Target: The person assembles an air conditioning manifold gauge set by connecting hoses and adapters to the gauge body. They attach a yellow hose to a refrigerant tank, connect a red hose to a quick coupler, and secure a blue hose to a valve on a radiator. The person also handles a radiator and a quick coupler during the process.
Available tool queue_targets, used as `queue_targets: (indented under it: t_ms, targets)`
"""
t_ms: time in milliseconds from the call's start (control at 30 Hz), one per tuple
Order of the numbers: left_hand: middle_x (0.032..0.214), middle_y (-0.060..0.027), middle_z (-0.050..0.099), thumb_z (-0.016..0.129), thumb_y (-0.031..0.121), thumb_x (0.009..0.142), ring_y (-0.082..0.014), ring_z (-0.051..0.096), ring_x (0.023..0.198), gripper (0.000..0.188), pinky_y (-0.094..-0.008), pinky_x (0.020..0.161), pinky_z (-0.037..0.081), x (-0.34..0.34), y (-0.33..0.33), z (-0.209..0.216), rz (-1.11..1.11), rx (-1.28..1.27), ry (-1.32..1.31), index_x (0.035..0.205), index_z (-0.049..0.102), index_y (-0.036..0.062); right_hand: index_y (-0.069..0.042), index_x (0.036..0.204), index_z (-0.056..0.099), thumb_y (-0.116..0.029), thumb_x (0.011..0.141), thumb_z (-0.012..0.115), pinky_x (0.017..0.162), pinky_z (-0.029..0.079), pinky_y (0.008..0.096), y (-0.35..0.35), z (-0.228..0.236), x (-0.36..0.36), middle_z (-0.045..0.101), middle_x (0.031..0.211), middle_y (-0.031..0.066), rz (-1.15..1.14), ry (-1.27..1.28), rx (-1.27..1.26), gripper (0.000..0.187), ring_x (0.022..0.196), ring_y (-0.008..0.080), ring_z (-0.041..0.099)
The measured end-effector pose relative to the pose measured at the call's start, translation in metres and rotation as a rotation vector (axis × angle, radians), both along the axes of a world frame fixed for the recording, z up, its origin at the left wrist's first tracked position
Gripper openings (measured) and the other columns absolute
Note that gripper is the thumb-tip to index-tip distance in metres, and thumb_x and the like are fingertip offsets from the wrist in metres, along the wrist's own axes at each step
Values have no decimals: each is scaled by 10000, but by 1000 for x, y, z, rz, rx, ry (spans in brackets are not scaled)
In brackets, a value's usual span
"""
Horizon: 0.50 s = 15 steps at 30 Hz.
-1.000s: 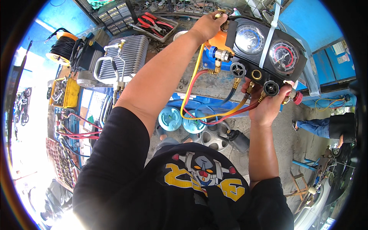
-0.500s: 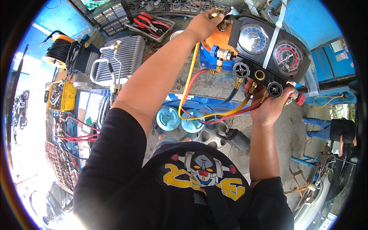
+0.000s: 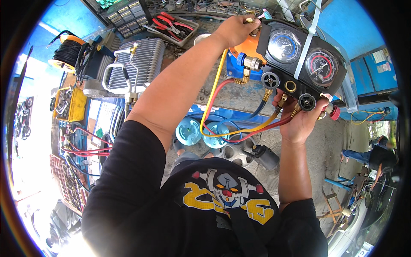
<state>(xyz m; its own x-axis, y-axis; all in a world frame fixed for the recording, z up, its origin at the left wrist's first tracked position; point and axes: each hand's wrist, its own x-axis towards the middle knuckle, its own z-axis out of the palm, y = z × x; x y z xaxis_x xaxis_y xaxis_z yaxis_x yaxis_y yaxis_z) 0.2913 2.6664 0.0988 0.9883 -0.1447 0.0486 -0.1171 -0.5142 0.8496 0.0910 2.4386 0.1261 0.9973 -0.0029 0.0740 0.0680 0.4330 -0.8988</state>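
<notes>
My right hand [image 3: 299, 125] is closed around the lower edge of a manifold gauge set [image 3: 280, 76], next to its black valve knobs. Its body is black, with one blue-ringed dial [image 3: 283, 44] and one red-ringed dial [image 3: 321, 65]. Yellow, red and blue hoses [image 3: 242, 128] loop down from its brass ports. Far and left of the dials, my left hand [image 3: 235, 32] pinches a brass fitting [image 3: 251, 20] above an orange cylinder [image 3: 249, 47]. The gauge set partly hides that cylinder. A coupler with a blue knob [image 3: 249, 62] sits beside the gauge body.
A finned metal coil [image 3: 139, 64] and a tray of pliers [image 3: 173, 28] stand on the workbench [image 3: 222, 96] at left. Turquoise containers [image 3: 188, 132] and a dark bottle [image 3: 266, 157] are below the hoses. Another person [image 3: 381, 159] bends at the far right.
My left hand and the brass fitting appear slightly farther right. My right hand still holds the gauge set. The person at the right has changed posture.
</notes>
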Motion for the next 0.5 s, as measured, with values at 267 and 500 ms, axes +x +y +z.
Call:
queue_targets:
  t_ms: [267,500]
  targets:
    - [825,-52,547,467,237,990,-189,477,696,236,-363,601,415,48,38,-9,144,-444,152,1016,611,52,-36,1270,547,-791,963,281,655,533,395,-8,1,-9,693,986,136,-37,-26,65,857,751,277,670]
    - [815,-29,555,521,307,1015,-154,474,669,288,-324,581,401,68,36,-6,-53,-243,13,1020,640,45,-59,1325,509,-800,951,302,643,531,404,-19,6,-19,679,988,142,-37,-46,69,855,747,287,664]
